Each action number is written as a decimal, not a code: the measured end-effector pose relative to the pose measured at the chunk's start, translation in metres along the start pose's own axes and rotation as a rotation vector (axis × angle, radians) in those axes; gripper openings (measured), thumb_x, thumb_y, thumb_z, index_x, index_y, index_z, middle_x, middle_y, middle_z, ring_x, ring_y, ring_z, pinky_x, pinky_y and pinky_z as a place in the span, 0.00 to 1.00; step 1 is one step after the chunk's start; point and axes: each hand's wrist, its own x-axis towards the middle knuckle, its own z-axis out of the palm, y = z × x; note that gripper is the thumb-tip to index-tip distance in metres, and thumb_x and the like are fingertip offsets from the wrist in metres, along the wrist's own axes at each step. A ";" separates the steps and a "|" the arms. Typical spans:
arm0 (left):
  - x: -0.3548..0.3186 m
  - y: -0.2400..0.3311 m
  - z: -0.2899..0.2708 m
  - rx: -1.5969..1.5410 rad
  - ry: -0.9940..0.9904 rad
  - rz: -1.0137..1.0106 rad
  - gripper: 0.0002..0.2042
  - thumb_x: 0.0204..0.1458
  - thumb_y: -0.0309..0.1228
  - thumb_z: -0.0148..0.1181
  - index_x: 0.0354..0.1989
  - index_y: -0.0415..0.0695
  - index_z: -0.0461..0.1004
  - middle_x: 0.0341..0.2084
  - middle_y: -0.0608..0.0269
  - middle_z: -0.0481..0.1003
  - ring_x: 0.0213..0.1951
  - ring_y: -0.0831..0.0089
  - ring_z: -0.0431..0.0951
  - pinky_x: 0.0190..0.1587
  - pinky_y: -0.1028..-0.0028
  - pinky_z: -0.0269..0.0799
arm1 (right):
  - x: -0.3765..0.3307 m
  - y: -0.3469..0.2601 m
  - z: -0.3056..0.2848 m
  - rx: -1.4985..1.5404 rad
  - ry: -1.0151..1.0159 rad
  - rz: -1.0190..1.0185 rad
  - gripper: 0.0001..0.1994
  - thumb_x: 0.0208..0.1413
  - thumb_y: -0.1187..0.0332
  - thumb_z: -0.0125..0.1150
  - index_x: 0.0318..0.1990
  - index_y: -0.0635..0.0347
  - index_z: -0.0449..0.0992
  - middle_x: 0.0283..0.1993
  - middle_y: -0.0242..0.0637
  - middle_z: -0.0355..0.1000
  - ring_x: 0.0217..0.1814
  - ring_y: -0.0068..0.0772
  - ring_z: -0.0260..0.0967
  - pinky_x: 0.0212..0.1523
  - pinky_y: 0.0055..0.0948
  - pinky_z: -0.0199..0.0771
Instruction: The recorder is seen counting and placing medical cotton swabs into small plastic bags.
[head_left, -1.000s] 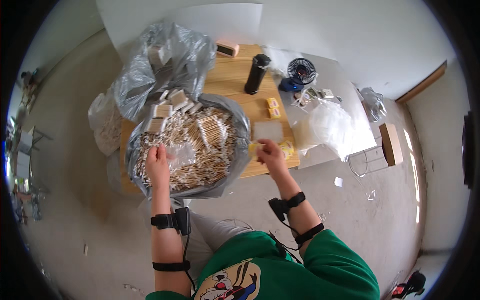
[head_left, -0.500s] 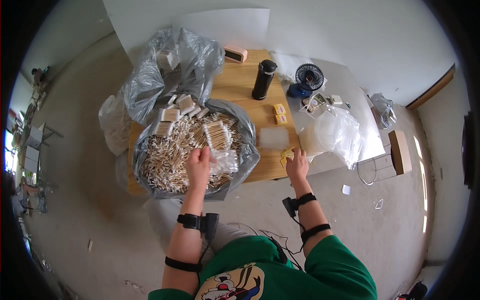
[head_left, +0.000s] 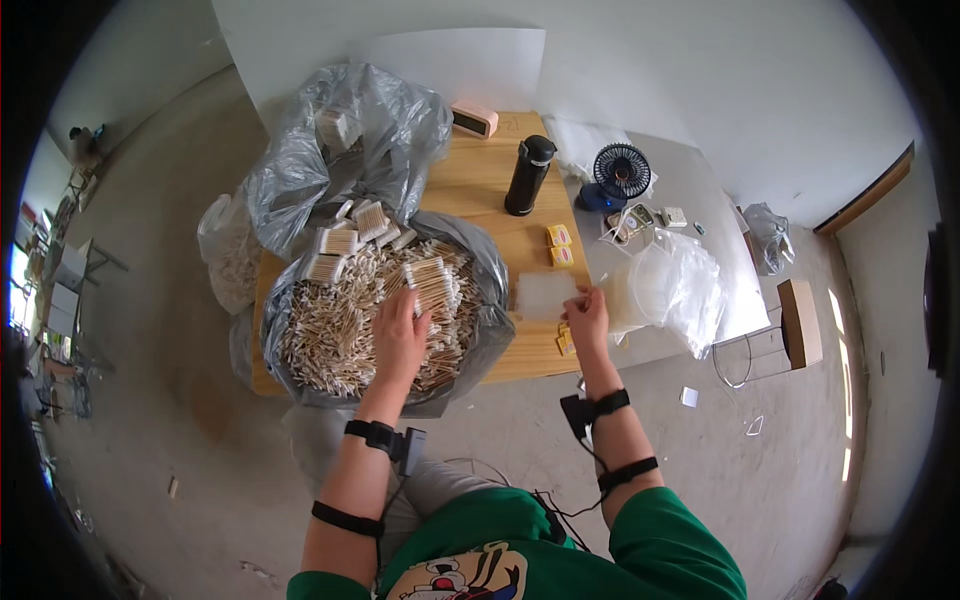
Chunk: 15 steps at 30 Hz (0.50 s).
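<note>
A large grey plastic bag (head_left: pixel 490 335) lies spread wide, full of loose cotton swabs (head_left: pixel 335 345). My left hand (head_left: pixel 400 335) rests over them, fingers stretched and thumb apart, against the lower left of a neat bundle of cotton swabs (head_left: pixel 430 284). To the right, my right hand (head_left: pixel 588 318) has its fingertips drawn together at the right edge of a flat stack of translucent plastic (head_left: pixel 545 296); anything between them is too small to make out. Just below that hand are small yellow cards (head_left: pixel 566 341), partly covered.
Packed swab bundles (head_left: pixel 337 242) sit at the heap's far side. Beyond stands another grey bag (head_left: pixel 290 180). A black bottle (head_left: pixel 529 175), yellow boxes (head_left: pixel 559 246) and a pink clock (head_left: pixel 474 120) occupy the wooden table. A fan (head_left: pixel 615 178) and clear bags (head_left: pixel 690 300) stand at right.
The clear packet by my left hand is gone from sight, and that hand has opened beside the swab bundle. My right hand has moved up slightly from the yellow cards to the translucent stack's edge.
</note>
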 end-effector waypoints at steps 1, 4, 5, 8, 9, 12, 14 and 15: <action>0.002 -0.006 -0.005 0.192 -0.007 0.040 0.19 0.54 0.37 0.54 0.55 0.48 0.64 0.55 0.51 0.64 0.56 0.53 0.64 0.55 0.55 0.59 | 0.012 0.004 -0.001 -0.003 -0.007 -0.004 0.16 0.49 0.80 0.54 0.46 0.63 0.62 0.26 0.33 0.67 0.23 0.24 0.67 0.22 0.20 0.66; -0.001 -0.036 -0.011 0.420 -0.158 -0.178 0.28 0.55 0.43 0.52 0.63 0.53 0.55 0.64 0.54 0.51 0.66 0.53 0.46 0.64 0.51 0.39 | 0.036 0.006 0.012 -0.349 -0.051 -0.040 0.17 0.47 0.77 0.57 0.46 0.64 0.63 0.31 0.43 0.69 0.33 0.42 0.70 0.34 0.36 0.71; -0.003 -0.043 -0.014 0.427 -0.151 -0.200 0.28 0.55 0.43 0.52 0.63 0.53 0.55 0.64 0.54 0.51 0.66 0.53 0.46 0.64 0.51 0.39 | 0.036 0.005 0.017 -0.349 -0.075 -0.045 0.17 0.47 0.77 0.57 0.46 0.64 0.63 0.31 0.43 0.69 0.33 0.42 0.70 0.34 0.36 0.71; -0.008 -0.062 -0.026 0.493 -0.295 -0.301 0.30 0.55 0.48 0.49 0.65 0.56 0.52 0.66 0.58 0.46 0.68 0.56 0.38 0.66 0.53 0.28 | 0.025 -0.019 0.032 -0.853 0.122 -0.366 0.20 0.45 0.74 0.61 0.48 0.61 0.65 0.49 0.49 0.63 0.51 0.52 0.61 0.49 0.44 0.63; -0.010 -0.067 -0.029 0.495 -0.287 -0.329 0.30 0.55 0.48 0.49 0.65 0.56 0.52 0.66 0.58 0.46 0.68 0.56 0.38 0.66 0.53 0.28 | 0.020 -0.030 0.040 -0.852 0.096 -0.380 0.20 0.45 0.74 0.61 0.48 0.61 0.65 0.49 0.49 0.63 0.51 0.52 0.61 0.49 0.44 0.63; -0.009 -0.077 -0.040 0.525 -0.262 -0.272 0.30 0.55 0.50 0.49 0.65 0.56 0.52 0.67 0.61 0.45 0.68 0.56 0.39 0.66 0.52 0.29 | 0.002 -0.058 0.073 -0.737 0.024 -0.749 0.20 0.44 0.74 0.61 0.47 0.62 0.67 0.49 0.49 0.64 0.48 0.52 0.63 0.48 0.44 0.64; -0.009 -0.079 -0.040 0.525 -0.270 -0.284 0.30 0.55 0.50 0.48 0.65 0.55 0.52 0.67 0.60 0.44 0.68 0.55 0.38 0.66 0.52 0.29 | -0.014 -0.083 0.106 -0.642 -0.256 -0.778 0.20 0.44 0.75 0.61 0.48 0.61 0.67 0.48 0.48 0.64 0.49 0.51 0.63 0.49 0.43 0.64; -0.009 -0.081 -0.041 0.527 -0.281 -0.276 0.30 0.56 0.49 0.48 0.65 0.54 0.51 0.67 0.59 0.43 0.68 0.54 0.38 0.66 0.53 0.30 | -0.024 -0.090 0.124 -0.605 -0.356 -0.819 0.20 0.45 0.72 0.60 0.49 0.61 0.67 0.50 0.49 0.63 0.52 0.52 0.62 0.52 0.43 0.63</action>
